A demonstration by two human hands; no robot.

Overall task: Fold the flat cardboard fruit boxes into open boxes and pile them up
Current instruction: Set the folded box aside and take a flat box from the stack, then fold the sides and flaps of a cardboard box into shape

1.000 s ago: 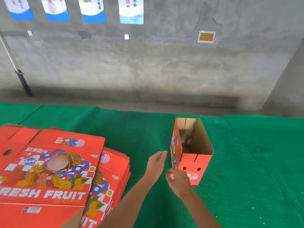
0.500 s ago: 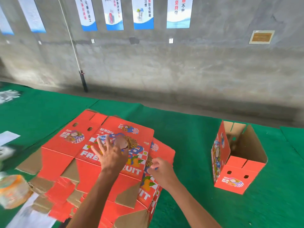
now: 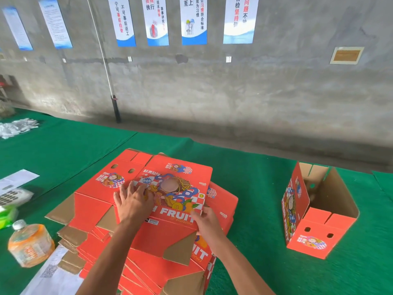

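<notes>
One folded box (image 3: 319, 211) standing open on the green table (image 3: 255, 188), flat stack (image 3: 148, 241) mostly untouched; left hand (image 3: 133, 202) spread on the top sheet (image 3: 176, 188), right hand (image 3: 207, 222) seemingly pinching its edge.

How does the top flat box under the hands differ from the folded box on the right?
The top flat box lies collapsed on the stack of flats; the folded box stands open on the green table. Both hands, left hand and right hand, touch the flat box; nothing touches the folded box. Both share the same red fruit print.
</notes>
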